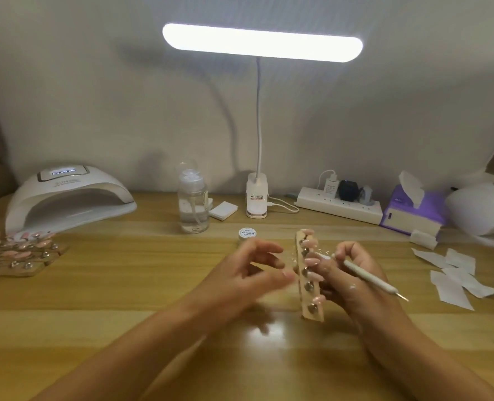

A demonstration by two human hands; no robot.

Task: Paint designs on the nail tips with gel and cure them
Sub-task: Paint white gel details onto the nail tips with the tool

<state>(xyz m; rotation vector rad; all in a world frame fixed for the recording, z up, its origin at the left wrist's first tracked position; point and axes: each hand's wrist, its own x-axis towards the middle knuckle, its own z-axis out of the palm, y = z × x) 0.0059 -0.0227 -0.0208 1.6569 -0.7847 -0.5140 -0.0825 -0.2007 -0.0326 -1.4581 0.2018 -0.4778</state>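
Right hand [355,282] clamped on white pen [367,277], nail-tip strip [308,296] against its fingers. Left hand [248,273] beside strip, fingers apart.

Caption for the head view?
Right hand grips a pen and wooden nail-tip strip; left hand hovers open beside it.

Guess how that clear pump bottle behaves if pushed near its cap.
The pump bottle is tall and narrow, so a high push probably tips it. Liquid seems to sit low, likely steadying it. Smooth clear wall: possibly slippery.
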